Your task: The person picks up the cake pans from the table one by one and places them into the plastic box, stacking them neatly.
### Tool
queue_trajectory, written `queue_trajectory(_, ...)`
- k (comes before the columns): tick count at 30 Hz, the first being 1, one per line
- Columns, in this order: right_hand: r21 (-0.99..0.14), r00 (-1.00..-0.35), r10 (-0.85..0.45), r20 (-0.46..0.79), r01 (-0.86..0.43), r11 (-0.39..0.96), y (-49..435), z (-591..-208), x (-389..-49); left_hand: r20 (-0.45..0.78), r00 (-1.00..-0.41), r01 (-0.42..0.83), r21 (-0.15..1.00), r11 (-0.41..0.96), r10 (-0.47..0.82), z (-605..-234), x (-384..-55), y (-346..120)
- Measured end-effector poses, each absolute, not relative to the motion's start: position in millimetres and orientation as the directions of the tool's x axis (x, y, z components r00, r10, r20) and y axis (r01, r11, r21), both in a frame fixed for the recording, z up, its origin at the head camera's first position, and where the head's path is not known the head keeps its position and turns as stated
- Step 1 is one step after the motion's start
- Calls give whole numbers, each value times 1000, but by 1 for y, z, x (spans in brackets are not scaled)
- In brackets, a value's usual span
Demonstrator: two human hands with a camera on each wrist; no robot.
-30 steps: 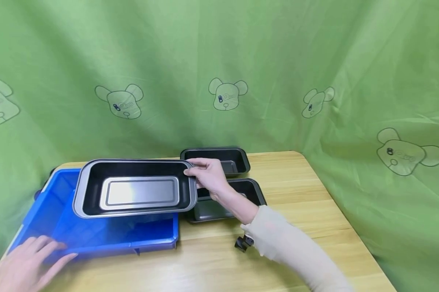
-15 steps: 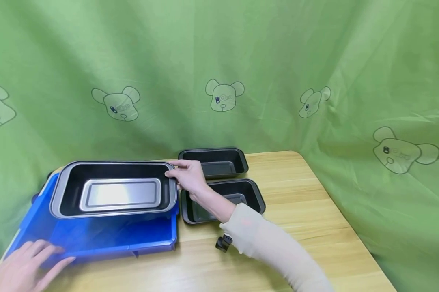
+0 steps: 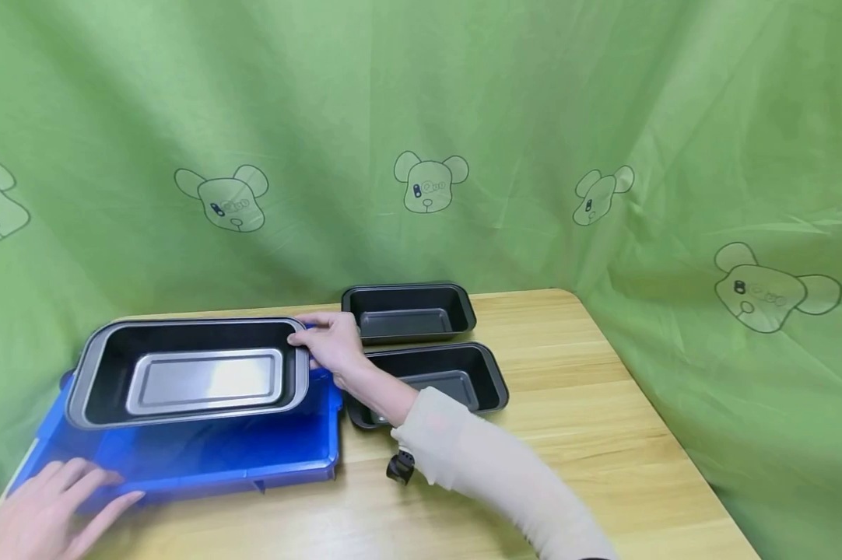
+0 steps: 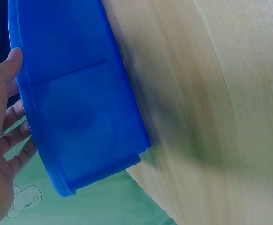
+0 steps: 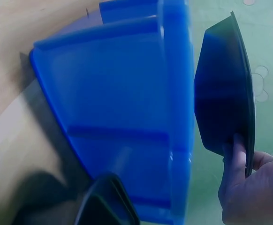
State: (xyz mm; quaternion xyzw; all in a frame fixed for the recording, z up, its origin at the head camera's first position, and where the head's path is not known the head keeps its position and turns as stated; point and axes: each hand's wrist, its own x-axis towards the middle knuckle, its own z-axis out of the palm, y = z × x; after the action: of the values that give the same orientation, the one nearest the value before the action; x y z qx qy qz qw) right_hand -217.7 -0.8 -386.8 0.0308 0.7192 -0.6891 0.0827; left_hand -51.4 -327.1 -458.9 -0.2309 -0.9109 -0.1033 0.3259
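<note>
In the head view a black loaf pan (image 3: 204, 381) hangs over a blue plastic bin (image 3: 298, 471), tilted so its silvery inside floor shows. My right hand (image 3: 331, 342) pinches the pan's right end, thumb inside the rim and fingers outside. From the right wrist the held pan (image 5: 224, 89) appears side-on, apart from the bin's rim. My left hand (image 3: 50, 505) holds the near left rim of the bin. In the left wrist view that hand (image 4: 3, 126) has its thumb at the rim's outside, while the other fingers reach behind it, their tips hidden.
Two more black loaf pans, a far one (image 3: 410, 315) and a nearer one (image 3: 487, 381), stand on the wooden table (image 3: 589, 435) just right of the bin. The right forearm passes in front of the nearer one. A green curtain (image 3: 505, 101) hangs behind the table.
My right hand has carried the loaf pan leftward and slightly down, over the bin. The pans at right are less covered by the arm. The left hand stays at the bin's rim.
</note>
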Motion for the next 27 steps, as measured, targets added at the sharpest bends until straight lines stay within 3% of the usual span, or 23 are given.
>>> queue_trajectory(18, -978, -984, -34, -176, 171, 118, -34, -412, -218, 629, -686, 498, 38, 867, 366, -458, -50, -327)
queue_trajectory(27, -962, -973, 24, -228, 229, 152, -50, -418, -210, 594, -728, 450, 36, 892, 343, -455, -47, -325)
